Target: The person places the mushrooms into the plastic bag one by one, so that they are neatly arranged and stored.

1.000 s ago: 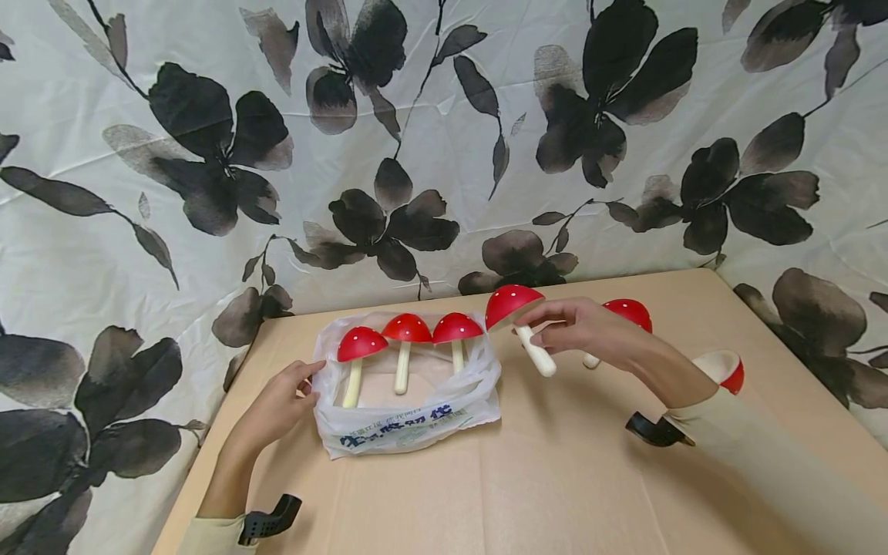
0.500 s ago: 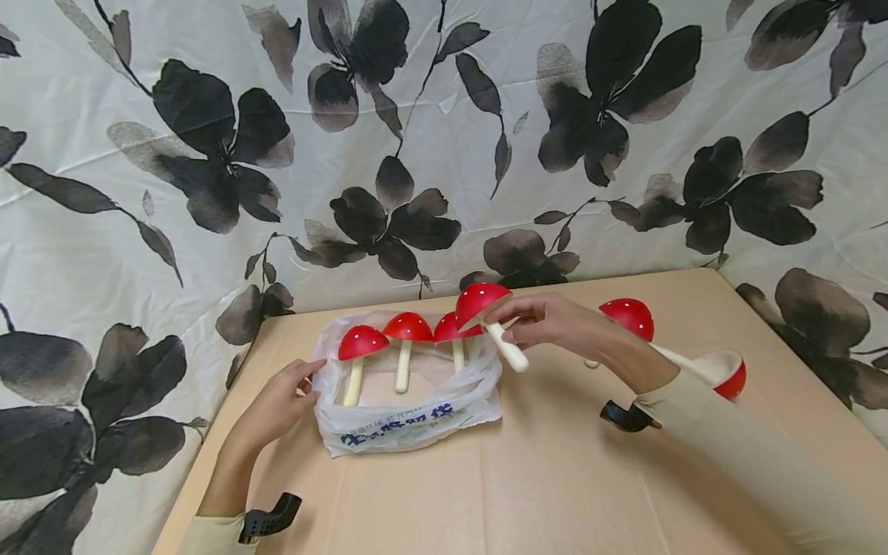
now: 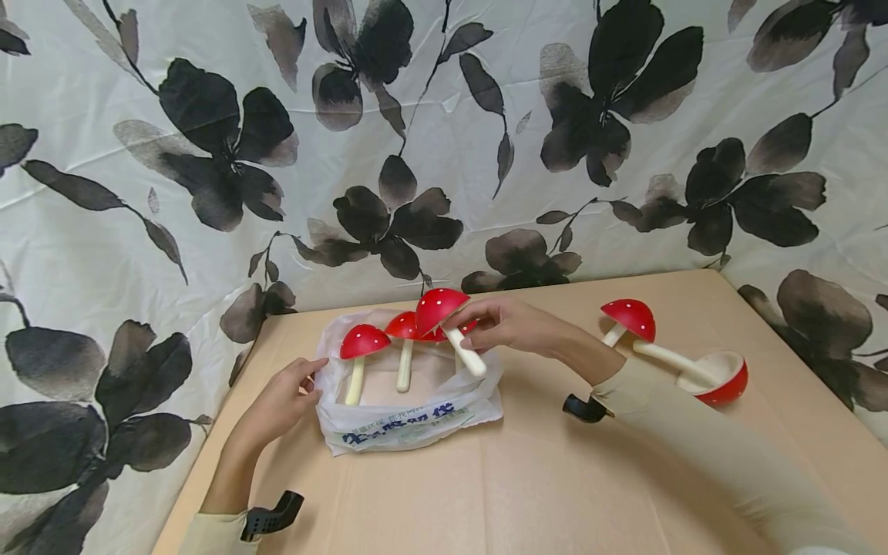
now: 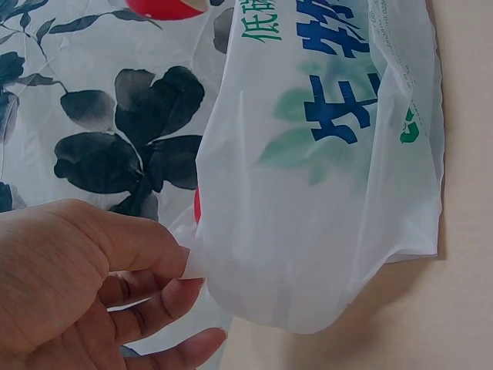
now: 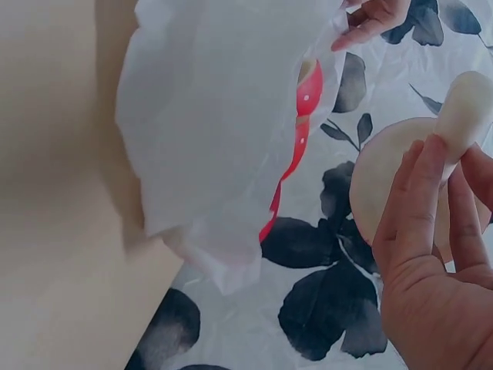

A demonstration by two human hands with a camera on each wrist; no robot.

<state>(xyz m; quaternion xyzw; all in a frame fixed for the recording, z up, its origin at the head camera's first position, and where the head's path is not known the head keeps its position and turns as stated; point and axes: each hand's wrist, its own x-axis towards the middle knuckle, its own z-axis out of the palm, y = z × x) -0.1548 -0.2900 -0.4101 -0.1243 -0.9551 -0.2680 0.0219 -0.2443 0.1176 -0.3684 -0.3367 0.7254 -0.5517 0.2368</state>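
My left hand (image 3: 280, 397) pinches the left edge of a white plastic bag (image 4: 308, 254), its thumb and index finger on the film in the left wrist view. In the head view my right hand (image 3: 509, 327) grips the pale stem of a toy mushroom (image 3: 440, 307) with a red, white-dotted cap, tilted above the bag's mouth. In the right wrist view the pale underside of its cap (image 5: 385, 173) shows behind the fingers. Inside the bag lie a left toy mushroom (image 3: 364, 341), a middle one (image 3: 405, 362) and a third, mostly hidden behind the held one.
Two more toy mushrooms lie to the right on the tan table (image 3: 541, 478): one cap-up (image 3: 630, 317), and one on its side (image 3: 724, 381) with its cap's hollow showing. A white cloth with dark flowers (image 3: 430, 116) hangs behind the table.
My right hand has carried the toy mushroom leftward, from beside the bag to above its opening. My left hand stays at the bag's edge.
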